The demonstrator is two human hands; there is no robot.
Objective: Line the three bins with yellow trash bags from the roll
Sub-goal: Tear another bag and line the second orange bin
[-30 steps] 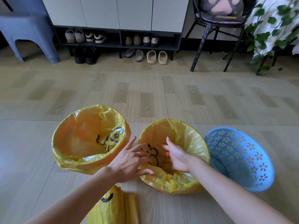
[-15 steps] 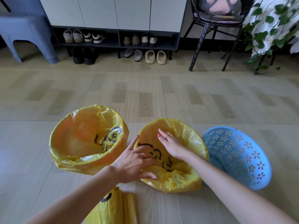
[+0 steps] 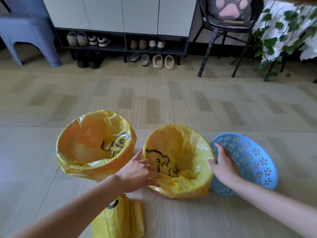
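Your left hand [image 3: 137,170]: fingers pinch yellow plastic trash bag [image 3: 188,152] at middle bin's near rim | your right hand [image 3: 224,164]: fingers spread, between bag and blue perforated plastic bin [image 3: 253,157].

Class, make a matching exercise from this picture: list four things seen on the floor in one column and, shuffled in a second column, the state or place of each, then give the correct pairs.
Column one:
1. left round bin with a yellow plastic liner
2. middle round bin with a yellow plastic liner
3. blue perforated plastic bin with flower cut-outs
4. folded yellow trash bags

Column two:
A. no liner yet, tilted
B. lying flat, nearest the camera
C. lined, no hand on it
D. lined, left hand on its near rim

Pairs: 1-C, 2-D, 3-A, 4-B
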